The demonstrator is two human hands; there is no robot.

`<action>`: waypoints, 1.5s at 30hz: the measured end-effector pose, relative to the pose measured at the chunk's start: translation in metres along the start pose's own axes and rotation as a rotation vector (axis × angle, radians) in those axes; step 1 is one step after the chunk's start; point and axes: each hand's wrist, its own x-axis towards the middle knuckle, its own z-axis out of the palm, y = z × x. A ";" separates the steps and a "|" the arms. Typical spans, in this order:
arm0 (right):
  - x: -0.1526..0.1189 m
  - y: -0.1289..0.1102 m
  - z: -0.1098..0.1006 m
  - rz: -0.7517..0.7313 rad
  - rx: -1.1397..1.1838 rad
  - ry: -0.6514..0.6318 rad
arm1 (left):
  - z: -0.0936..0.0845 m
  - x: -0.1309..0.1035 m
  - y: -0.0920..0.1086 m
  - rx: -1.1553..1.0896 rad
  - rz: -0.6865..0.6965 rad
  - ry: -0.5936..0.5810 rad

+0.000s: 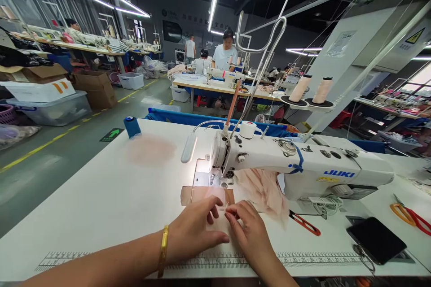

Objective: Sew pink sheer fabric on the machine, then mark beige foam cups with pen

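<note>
Right hand, fingertips together on sheer pink fabric, beside left hand (thumb and fingers apart)

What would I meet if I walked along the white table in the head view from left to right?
Blue thread spool, gold bracelet, left hand, right hand, red-handled thread snips, black phone.

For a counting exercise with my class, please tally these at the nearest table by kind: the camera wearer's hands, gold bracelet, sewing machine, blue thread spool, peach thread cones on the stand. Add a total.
Hands: 2 (left hand, right hand)
Gold bracelet: 1
Sewing machine: 1
Blue thread spool: 1
Peach thread cones: 2
Total: 7
</note>
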 end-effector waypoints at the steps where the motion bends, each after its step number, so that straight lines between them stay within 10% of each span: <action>1: 0.002 -0.005 0.000 0.021 0.086 -0.010 | 0.004 0.003 0.002 -0.034 0.012 0.016; 5: 0.007 -0.012 0.002 0.038 0.187 0.010 | 0.002 0.011 -0.004 -0.254 0.030 0.079; 9: 0.007 -0.003 0.011 -0.252 -0.053 -0.145 | -0.037 -0.004 -0.030 -0.415 -0.107 0.032; 16: 0.005 -0.002 0.019 -0.417 -0.192 -0.170 | -0.100 -0.024 -0.052 0.118 -0.280 0.225; 25: -0.010 0.006 0.011 -0.533 -0.279 -0.195 | -0.044 0.050 -0.035 0.379 -0.008 0.143; 31: 0.021 -0.002 -0.018 -0.293 -0.149 -0.362 | -0.040 0.044 -0.041 0.251 0.051 0.117; 36: 0.061 0.001 0.005 0.011 -0.203 -0.366 | -0.038 0.042 -0.044 0.278 0.068 0.161; 45: 0.057 0.019 0.020 0.140 -0.039 -0.332 | -0.036 0.043 -0.050 0.140 0.127 0.115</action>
